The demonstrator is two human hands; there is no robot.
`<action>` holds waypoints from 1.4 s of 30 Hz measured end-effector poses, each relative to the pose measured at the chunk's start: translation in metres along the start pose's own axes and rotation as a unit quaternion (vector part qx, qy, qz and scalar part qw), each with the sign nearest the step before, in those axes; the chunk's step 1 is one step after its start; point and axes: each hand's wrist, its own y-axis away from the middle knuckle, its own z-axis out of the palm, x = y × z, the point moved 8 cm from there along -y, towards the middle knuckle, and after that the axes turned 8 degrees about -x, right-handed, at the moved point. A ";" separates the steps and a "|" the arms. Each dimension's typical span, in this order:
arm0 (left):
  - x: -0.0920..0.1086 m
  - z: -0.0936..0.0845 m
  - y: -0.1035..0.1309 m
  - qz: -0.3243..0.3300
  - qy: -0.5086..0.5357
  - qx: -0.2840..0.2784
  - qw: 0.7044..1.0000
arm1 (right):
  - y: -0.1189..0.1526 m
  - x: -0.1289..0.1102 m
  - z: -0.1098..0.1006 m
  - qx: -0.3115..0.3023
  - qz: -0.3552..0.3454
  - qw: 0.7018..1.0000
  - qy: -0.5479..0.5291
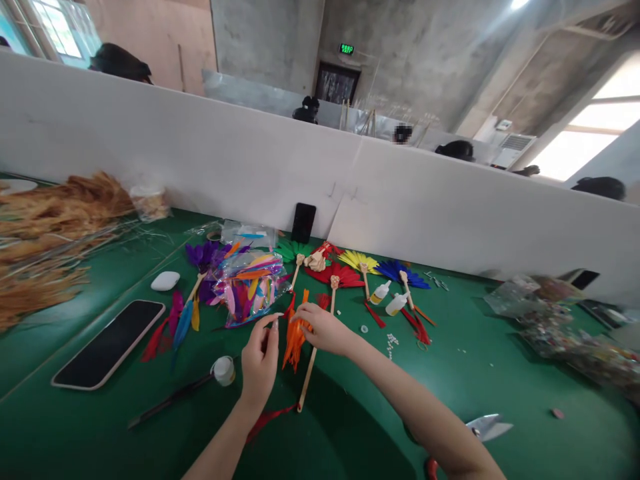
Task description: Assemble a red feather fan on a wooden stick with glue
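My left hand [260, 357] is closed, thumb and index finger brought together; what they pinch, if anything, is too small to make out. A bit of red fringe [291, 305] shows just beyond its fingertips. My right hand [325, 328] has its fingers closed on an orange bundle of feathery strips [294, 347], which hangs down between the two hands. Under my right wrist runs the wooden handle [307, 377] of a red feather fan [345, 283]. At that handle's lower end lies a red tassel [270, 419]. Left of my left hand sits a small white pot [223, 371].
Green, yellow [361, 260] and blue [403, 275] fans lie behind, with glue bottles [396, 305]. A bag of coloured feathers [255, 287], a phone [110, 343] and tweezers [170, 400] are leftward. Scissors [487, 427] lie by my right forearm. A white partition [225, 153] bounds the table.
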 end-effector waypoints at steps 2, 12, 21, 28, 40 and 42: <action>-0.005 0.005 -0.001 -0.013 0.013 -0.034 0.999 | 0.006 -0.004 -0.005 -0.001 -0.026 0.999 -0.044; -0.010 0.015 -0.002 -0.027 -0.014 -0.088 0.996 | 0.101 0.076 -0.072 0.232 0.159 0.951 -0.129; -0.010 0.027 -0.001 -0.006 -0.084 -0.136 0.987 | 0.292 0.248 -0.102 0.251 0.541 0.795 0.113; -0.015 0.030 -0.003 -0.011 -0.089 -0.141 0.986 | 0.321 0.301 -0.090 0.188 0.562 0.797 0.119; -0.015 0.030 -0.005 -0.009 -0.112 -0.130 0.985 | 0.299 0.317 -0.080 0.070 0.584 0.799 0.128; -0.014 0.031 -0.006 -0.008 -0.111 -0.132 0.985 | 0.299 0.315 -0.078 0.056 0.595 0.791 0.129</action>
